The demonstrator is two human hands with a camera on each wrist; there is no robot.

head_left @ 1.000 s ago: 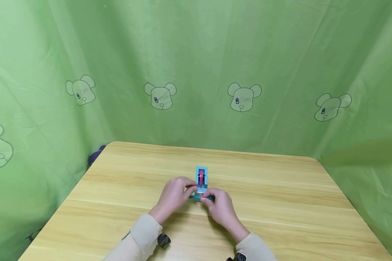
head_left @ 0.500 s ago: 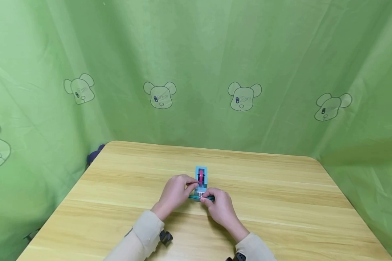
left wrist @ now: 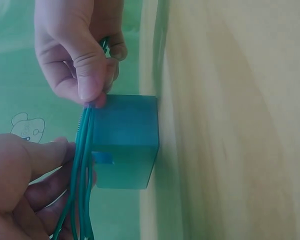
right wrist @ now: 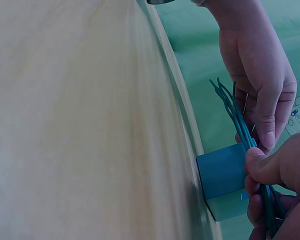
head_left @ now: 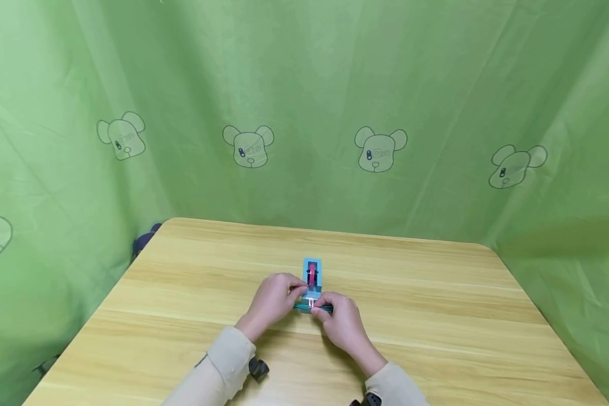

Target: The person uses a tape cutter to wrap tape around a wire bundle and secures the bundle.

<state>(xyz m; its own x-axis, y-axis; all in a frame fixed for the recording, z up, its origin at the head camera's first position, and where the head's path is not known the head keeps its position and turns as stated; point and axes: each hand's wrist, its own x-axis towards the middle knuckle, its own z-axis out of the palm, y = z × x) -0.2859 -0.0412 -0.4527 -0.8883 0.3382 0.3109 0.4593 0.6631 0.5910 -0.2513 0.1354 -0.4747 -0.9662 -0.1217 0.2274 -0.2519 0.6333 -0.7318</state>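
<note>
A blue tape dispenser (head_left: 312, 264) with a pink roll core (head_left: 312, 275) stands mid-table. My right hand (head_left: 342, 320) pinches a bundle of thin green wires (left wrist: 82, 165) across the dispenser's front, thumb on the bundle. A shiny strip of clear tape (head_left: 311, 303) shows between the dispenser and the right fingertips. My left hand (head_left: 272, 299) has thumb and forefinger together just left of the dispenser, seemingly pinching the tape; the fingertips are partly hidden. In the right wrist view the loose wire ends fan out beside the left fingers.
The wooden table (head_left: 411, 282) spreads out around the hands, its far edge before a green curtain (head_left: 304, 84) printed with bear heads. A dark purple thing (head_left: 144, 239) shows behind the table's left edge. Black wrist cameras (head_left: 258, 369) sit on the sleeves.
Both hands keep almost the same place at the dispenser. The left hand has shifted very slightly up, and the shiny tape strip between the hands shows more clearly.
</note>
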